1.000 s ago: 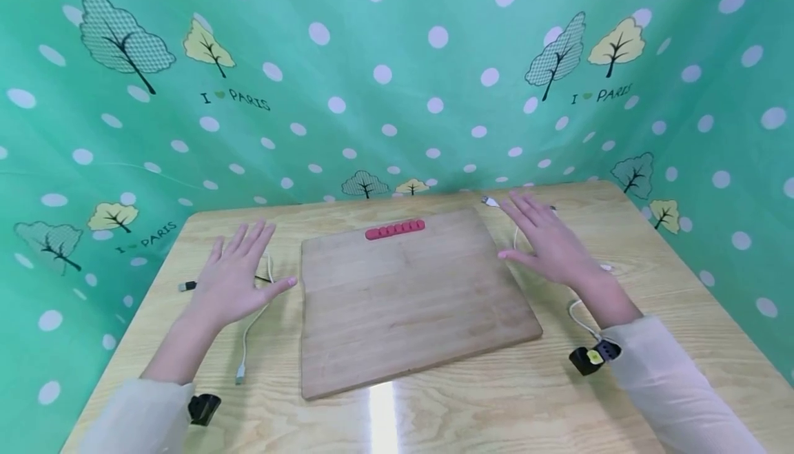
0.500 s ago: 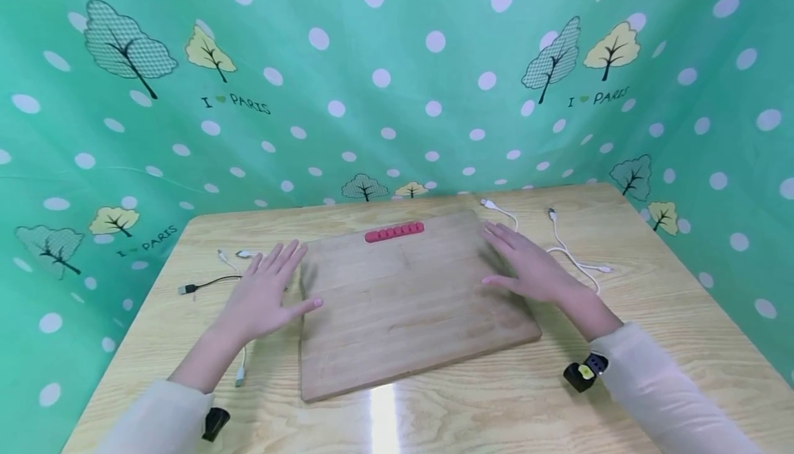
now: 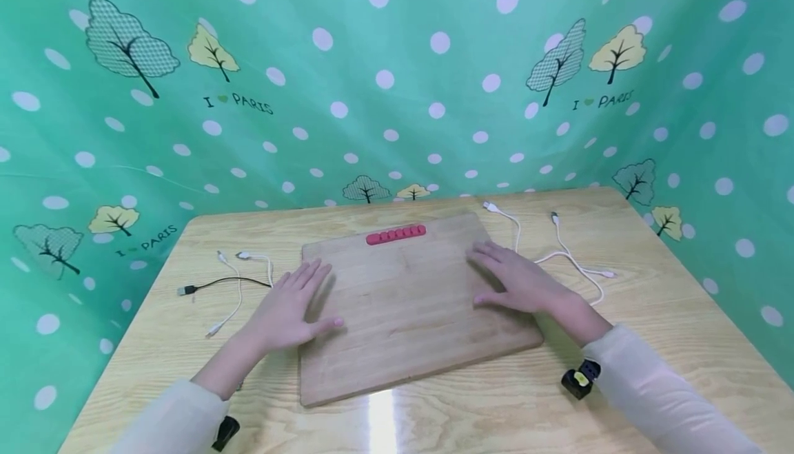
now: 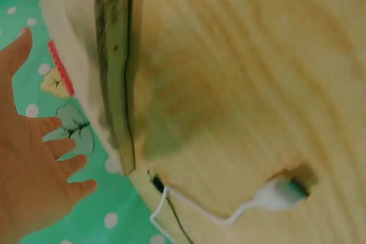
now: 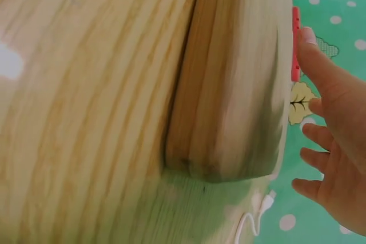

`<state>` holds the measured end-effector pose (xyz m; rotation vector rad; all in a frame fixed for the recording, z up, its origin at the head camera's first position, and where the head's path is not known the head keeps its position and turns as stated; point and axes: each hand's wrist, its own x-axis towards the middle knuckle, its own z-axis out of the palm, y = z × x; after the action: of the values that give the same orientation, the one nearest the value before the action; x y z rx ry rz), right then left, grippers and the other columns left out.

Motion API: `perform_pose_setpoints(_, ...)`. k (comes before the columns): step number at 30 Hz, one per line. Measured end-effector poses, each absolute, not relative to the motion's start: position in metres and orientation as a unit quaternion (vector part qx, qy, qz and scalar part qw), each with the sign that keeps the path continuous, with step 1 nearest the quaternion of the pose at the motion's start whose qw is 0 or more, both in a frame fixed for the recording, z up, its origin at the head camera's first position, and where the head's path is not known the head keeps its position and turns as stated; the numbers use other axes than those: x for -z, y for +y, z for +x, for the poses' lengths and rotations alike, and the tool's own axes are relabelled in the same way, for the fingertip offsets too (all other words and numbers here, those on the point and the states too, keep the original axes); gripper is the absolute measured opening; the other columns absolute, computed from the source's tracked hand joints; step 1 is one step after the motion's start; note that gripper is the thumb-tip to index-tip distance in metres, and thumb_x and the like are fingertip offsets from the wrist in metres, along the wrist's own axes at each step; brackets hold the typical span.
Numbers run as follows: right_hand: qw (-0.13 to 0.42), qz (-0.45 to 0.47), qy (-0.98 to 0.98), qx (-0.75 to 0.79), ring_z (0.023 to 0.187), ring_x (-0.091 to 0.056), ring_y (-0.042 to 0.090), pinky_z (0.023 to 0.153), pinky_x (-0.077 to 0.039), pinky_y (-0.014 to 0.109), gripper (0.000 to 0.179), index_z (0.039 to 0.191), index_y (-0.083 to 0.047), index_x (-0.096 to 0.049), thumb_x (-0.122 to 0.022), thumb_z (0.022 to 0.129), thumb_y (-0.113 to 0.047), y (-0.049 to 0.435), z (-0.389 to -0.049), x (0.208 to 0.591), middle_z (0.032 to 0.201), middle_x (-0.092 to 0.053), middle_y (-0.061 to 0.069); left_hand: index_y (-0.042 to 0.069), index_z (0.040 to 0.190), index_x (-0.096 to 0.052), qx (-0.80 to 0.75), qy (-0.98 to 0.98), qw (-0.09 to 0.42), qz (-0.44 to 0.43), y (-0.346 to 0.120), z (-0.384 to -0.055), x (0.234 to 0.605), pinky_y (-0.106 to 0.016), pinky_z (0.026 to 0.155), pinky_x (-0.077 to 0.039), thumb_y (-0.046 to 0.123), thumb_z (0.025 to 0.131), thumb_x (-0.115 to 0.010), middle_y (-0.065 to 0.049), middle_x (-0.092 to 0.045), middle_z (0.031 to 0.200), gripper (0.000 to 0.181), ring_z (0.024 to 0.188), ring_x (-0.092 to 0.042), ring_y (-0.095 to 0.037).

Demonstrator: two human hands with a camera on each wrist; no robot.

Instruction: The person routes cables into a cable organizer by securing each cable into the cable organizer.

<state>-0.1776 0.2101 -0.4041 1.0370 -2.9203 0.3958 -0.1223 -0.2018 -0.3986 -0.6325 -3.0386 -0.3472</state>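
A wooden board [image 3: 397, 309] lies flat and slightly turned on the table. Along its far edge is a red strip with a row of notches [image 3: 395, 235]. Over the board's left edge hovers my left hand [image 3: 288, 313], fingers spread and thumb pointing inward. My right hand [image 3: 515, 278] hangs above the right side of the board with its fingers extended. Both wrist views show the left palm [image 4: 34, 164] and right palm [image 5: 343, 141] apart from the board, holding nothing.
Left of the board lie white cables [image 3: 238, 295] and a black cable [image 3: 217, 280] with a USB plug. More white cables [image 3: 567, 251] lie to the right. A green dotted curtain [image 3: 397, 82] surrounds the table [image 3: 651, 316] at the back and sides.
Both hands have moved inward and lower, from beside the board to over its left and right sides. Cables they covered have come into view. The board and red strip have stayed put.
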Motion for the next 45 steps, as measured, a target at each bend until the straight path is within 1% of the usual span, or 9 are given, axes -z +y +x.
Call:
perform_pose_setpoints(6,-0.009,0.331,-0.935,-0.125,0.142,-0.033,0.042,0.116,-0.032,0.058,0.087,0.146,-0.008,-0.038,-0.070,0.079,-0.054,0.208,-0.178,0.407,0.154,-0.035,0.019,0.006,0.148,-0.035,0.146,-0.968,-0.015,-0.203,-0.195,-0.116,0.408,-0.063,0.116,-0.027,0.063,0.081,-0.062,-0.021,-0.030,0.156,0.091,0.144,-0.028,-0.043)
perform_pose_setpoints(12,-0.028,0.333,-0.933,-0.134,0.142,-0.033,0.041,0.116,-0.031,0.058,0.090,0.147,-0.010,-0.037,-0.070,0.078,-0.056,0.206,-0.178,0.409,0.155,-0.033,0.018,0.006,0.147,-0.035,0.148,-0.969,-0.024,-0.198,-0.192,-0.112,0.410,-0.063,0.117,-0.026,0.063,0.081,-0.062,-0.021,-0.031,0.156,0.092,0.143,-0.029,-0.044)
perform_pose_setpoints(16,-0.033,0.335,-0.931,-0.142,0.142,-0.034,0.041,0.116,-0.032,0.058,0.092,0.148,-0.010,-0.037,-0.072,0.076,-0.056,0.205,-0.177,0.410,0.155,-0.033,0.018,0.005,0.147,-0.037,0.151,-0.967,-0.027,-0.202,-0.191,-0.112,0.412,-0.062,0.117,-0.027,0.062,0.080,-0.063,-0.021,-0.031,0.155,0.092,0.143,-0.030,-0.044)
perform_pose_setpoints(24,-0.035,0.343,-0.925,-0.158,0.142,-0.034,0.039,0.116,-0.032,0.057,0.093,0.148,-0.009,-0.036,-0.074,0.075,-0.053,0.204,-0.179,0.413,0.155,-0.033,0.018,0.006,0.147,-0.037,0.155,-0.967,-0.034,-0.201,-0.188,-0.112,0.415,-0.060,0.117,-0.028,0.062,0.080,-0.063,-0.020,-0.030,0.156,0.091,0.144,-0.029,-0.043)
perform_pose_setpoints(33,-0.036,0.345,-0.924,-0.158,0.142,-0.034,0.039,0.116,-0.033,0.056,0.092,0.147,-0.009,-0.038,-0.075,0.074,-0.053,0.205,-0.181,0.413,0.155,-0.034,0.018,0.005,0.146,-0.038,0.149,-0.967,-0.037,-0.201,-0.184,-0.115,0.413,-0.060,0.116,-0.030,0.057,0.080,-0.066,-0.022,-0.030,0.155,0.089,0.144,-0.028,-0.043)
perform_pose_setpoints(39,-0.036,0.353,-0.922,-0.156,0.141,-0.036,0.040,0.116,-0.034,0.055,0.091,0.146,-0.008,-0.040,-0.075,0.074,-0.053,0.206,-0.184,0.414,0.154,-0.035,0.018,0.006,0.147,-0.036,0.146,-0.969,-0.051,-0.195,-0.181,-0.115,0.414,-0.061,0.116,-0.029,0.059,0.081,-0.065,-0.021,-0.028,0.157,0.090,0.145,-0.027,-0.042)
perform_pose_setpoints(45,-0.043,0.367,-0.916,-0.154,0.141,-0.034,0.042,0.115,-0.034,0.057,0.090,0.145,-0.007,-0.040,-0.074,0.075,-0.053,0.207,-0.186,0.412,0.154,-0.035,0.020,0.006,0.147,-0.037,0.138,-0.972,-0.048,-0.186,-0.179,-0.113,0.414,-0.060,0.117,-0.029,0.060,0.080,-0.064,-0.022,-0.029,0.156,0.090,0.144,-0.027,-0.043)
